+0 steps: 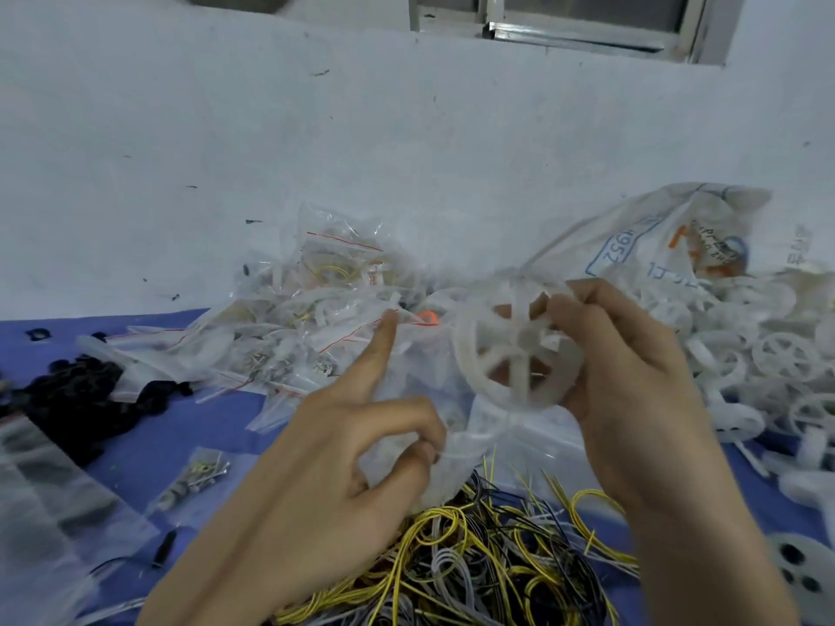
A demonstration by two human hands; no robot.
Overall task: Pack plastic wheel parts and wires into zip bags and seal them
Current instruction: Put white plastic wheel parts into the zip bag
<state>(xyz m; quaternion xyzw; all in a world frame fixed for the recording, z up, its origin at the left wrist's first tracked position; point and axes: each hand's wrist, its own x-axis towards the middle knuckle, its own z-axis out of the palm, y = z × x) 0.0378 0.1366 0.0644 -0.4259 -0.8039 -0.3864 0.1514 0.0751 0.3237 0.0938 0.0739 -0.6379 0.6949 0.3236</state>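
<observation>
- Two hands share the job. The left hand (325, 467) pinches the lip of a clear zip bag (470, 431) between thumb and middle finger. Its index finger is stretched straight out, probably so that the mouth stays open for loading.
- The right hand (632, 368) has its fingers curled round the rim of a white spoked wheel (519, 341), held upright just above the bag's mouth. I judge that the wheel is about to go in and is not yet inside.
- Wires (474, 562) in yellow, black and grey lie in a loose heap directly under both hands, likely so that a bundle can be taken without reaching.
- Many loose wheels (768, 359) spill from a big printed sack (655, 246) on the right, the side of the hand that picks them.
- Filled bags (316, 318) with red zip strips are piled toward the wall beyond the left hand. This is apparently the finished heap.
- On the left of the blue table cover (149, 449) are a pile of black parts (81, 395) and a small bag of screws (199, 476).
- On the sack, a tilted blue-framed number looks like "4952", though the first digit is uncertain. The blue characters and orange logo beside it are too blurred to read.
</observation>
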